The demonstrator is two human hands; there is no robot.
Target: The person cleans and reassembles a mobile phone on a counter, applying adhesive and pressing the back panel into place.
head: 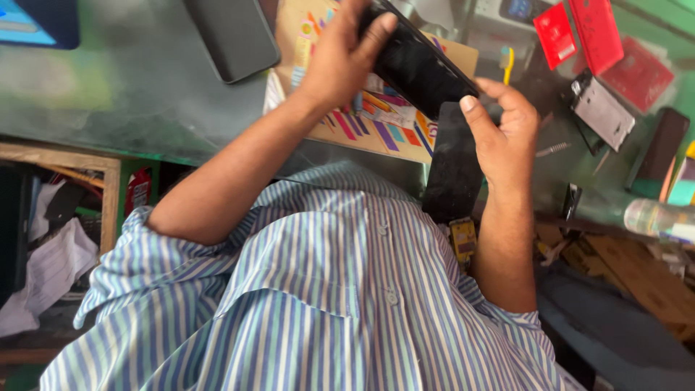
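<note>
Head view: hands (pixel 340 58) grip black phone (pixel 420 65).

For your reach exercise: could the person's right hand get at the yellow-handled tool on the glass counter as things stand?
Probably yes. The right hand holds a black panel, so it would have to free its fingers first. The yellow-handled tool lies just beyond it on the glass counter, with nothing between them.

A single head-worn camera looks steeply down over the wearer's own striped shirt (pixel 326 304) toward the glass counter (pixel 145 87) just beyond it. It sits close, so the chest and both forearms fill most of the frame, with the counter's far edge running along the top
</note>
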